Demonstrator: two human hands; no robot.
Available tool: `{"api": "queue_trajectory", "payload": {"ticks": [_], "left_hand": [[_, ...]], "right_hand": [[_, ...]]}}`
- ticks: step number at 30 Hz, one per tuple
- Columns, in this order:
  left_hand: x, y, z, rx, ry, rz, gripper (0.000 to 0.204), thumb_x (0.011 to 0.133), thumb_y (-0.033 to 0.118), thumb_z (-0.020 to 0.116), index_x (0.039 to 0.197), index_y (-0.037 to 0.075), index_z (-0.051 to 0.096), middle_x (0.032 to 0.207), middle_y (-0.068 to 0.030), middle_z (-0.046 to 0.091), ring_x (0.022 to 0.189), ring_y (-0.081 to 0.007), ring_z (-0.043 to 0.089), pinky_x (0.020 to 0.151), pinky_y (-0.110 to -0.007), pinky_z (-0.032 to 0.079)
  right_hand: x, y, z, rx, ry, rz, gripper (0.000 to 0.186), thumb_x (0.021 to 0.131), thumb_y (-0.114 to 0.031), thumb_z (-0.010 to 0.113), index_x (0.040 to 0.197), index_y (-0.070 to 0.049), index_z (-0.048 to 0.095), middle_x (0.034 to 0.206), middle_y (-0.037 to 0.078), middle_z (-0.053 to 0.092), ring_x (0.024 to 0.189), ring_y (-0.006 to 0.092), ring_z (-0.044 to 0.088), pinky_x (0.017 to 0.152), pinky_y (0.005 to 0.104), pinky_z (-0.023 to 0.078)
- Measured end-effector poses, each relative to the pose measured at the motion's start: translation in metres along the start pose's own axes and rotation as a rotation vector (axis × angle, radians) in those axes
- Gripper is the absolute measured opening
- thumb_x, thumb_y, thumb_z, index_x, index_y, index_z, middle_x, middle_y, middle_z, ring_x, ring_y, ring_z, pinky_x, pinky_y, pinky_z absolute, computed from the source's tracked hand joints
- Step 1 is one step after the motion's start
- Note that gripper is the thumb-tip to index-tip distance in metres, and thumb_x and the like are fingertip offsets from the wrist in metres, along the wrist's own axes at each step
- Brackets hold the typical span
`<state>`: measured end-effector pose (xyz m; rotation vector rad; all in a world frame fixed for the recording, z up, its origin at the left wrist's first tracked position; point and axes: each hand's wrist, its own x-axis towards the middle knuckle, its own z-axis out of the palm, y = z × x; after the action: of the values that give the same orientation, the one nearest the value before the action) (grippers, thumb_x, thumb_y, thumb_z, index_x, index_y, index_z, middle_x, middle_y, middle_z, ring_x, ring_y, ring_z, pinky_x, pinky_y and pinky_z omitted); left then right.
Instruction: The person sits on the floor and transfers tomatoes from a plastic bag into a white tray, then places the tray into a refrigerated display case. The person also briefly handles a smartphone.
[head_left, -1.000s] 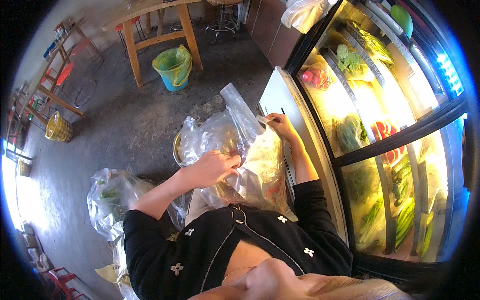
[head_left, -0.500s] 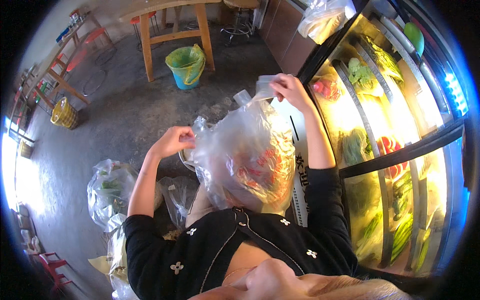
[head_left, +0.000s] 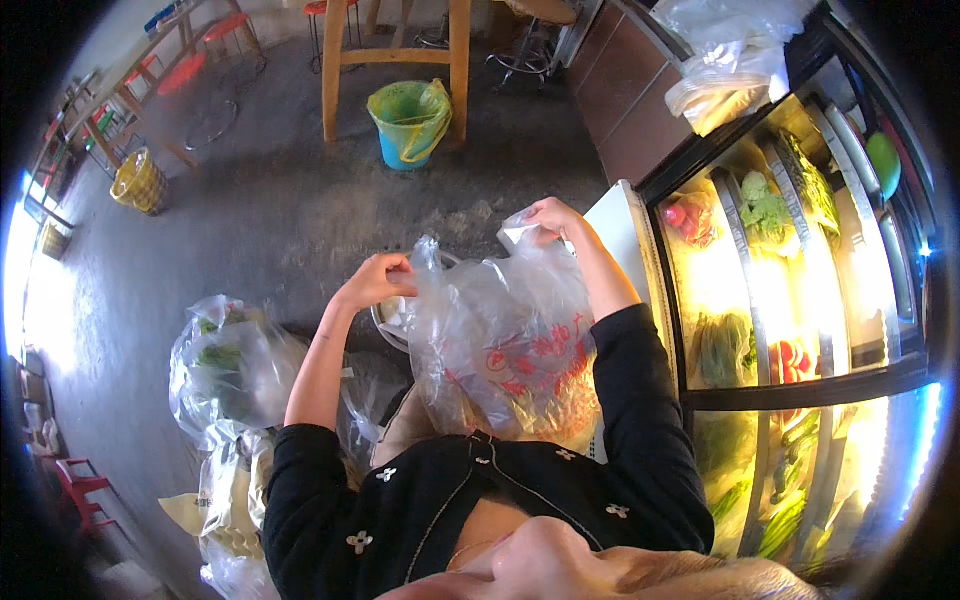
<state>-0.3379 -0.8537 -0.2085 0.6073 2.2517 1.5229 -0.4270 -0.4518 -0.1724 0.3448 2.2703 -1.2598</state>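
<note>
A large clear plastic bag (head_left: 500, 335) with red printing spreads in front of my body, above my lap. My left hand (head_left: 376, 281) pinches its left upper edge, fingers closed. At the far right corner my right hand (head_left: 550, 220) grips the bag's bunched edge between thumb and fingers. Part of a round, pale-rimmed container (head_left: 385, 318) shows behind the bag, near my left hand; most of it is hidden. What the bag contains, if anything, I cannot make out.
Left of me, a clear bag of greens (head_left: 225, 350) lies on the floor. A lit glass-front vegetable cabinet (head_left: 800, 400) stands close on my right. Ahead are a blue bucket (head_left: 405, 150) with a yellow-green liner, a wooden table (head_left: 460, 70) and a yellow woven basket (head_left: 140, 185).
Both hands have come lower, the right one more, and the bag's upper edge has dropped with them. My view has shifted, moving the cabinet and bucket in the picture.
</note>
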Motion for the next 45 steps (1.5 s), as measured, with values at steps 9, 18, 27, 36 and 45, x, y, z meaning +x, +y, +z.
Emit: {"api": "queue_trajectory", "payload": {"ticks": [9,18,27,36,45], "left_hand": [[-0.020,-0.059,-0.019,-0.640,0.020,-0.197,0.018,0.083,0.017,0.081,0.089,0.008,0.067,0.078,0.0044,0.061,0.072,-0.0076,0.057,0.069,-0.024,0.048],[-0.013,-0.056,0.048,-1.178,0.102,-0.255,0.026,0.096,0.037,0.066,0.104,0.013,0.067,0.088,0.0037,0.062,0.083,-0.0104,0.059,0.071,-0.029,0.048],[0.062,-0.085,0.053,-0.955,0.287,-0.483,0.022,0.093,0.031,0.069,0.099,0.010,0.065,0.095,-0.0039,0.067,0.091,-0.0174,0.063,0.079,-0.044,0.050],[0.092,-0.072,0.054,-1.473,0.100,-0.402,0.016,0.096,0.016,0.064,0.103,0.002,0.065,0.097,-0.0091,0.069,0.085,-0.0217,0.068,0.081,-0.041,0.056],[0.098,0.202,-0.090,-0.826,0.530,0.381,0.005,0.092,0.011,0.071,0.095,0.007,0.070,0.086,0.0006,0.069,0.074,-0.0075,0.061,0.062,-0.025,0.046]], "right_hand": [[0.000,0.007,-0.008,0.087,0.021,0.002,0.022,0.081,-0.013,0.079,0.100,-0.007,0.072,0.092,0.004,0.071,0.076,0.0134,0.066,0.069,0.0276,0.053],[-0.007,0.002,-0.017,0.465,0.054,-0.179,0.033,0.086,-0.006,0.071,0.116,0.003,0.063,0.104,0.015,0.071,0.089,0.0218,0.071,0.078,0.0344,0.057],[-0.052,-0.036,-0.014,0.490,-0.005,-0.302,0.021,0.094,-0.010,0.064,0.112,0.001,0.065,0.104,0.011,0.071,0.091,0.0197,0.070,0.082,0.0324,0.056],[-0.075,-0.040,-0.045,0.485,0.206,-0.378,0.022,0.090,-0.010,0.069,0.110,-0.001,0.067,0.099,0.007,0.069,0.085,0.0165,0.066,0.076,0.0309,0.054],[-0.223,-0.136,-0.108,0.454,0.580,-0.814,0.029,0.094,-0.019,0.068,0.119,-0.006,0.064,0.098,-0.002,0.068,0.084,0.0061,0.061,0.069,0.0231,0.046]]}}
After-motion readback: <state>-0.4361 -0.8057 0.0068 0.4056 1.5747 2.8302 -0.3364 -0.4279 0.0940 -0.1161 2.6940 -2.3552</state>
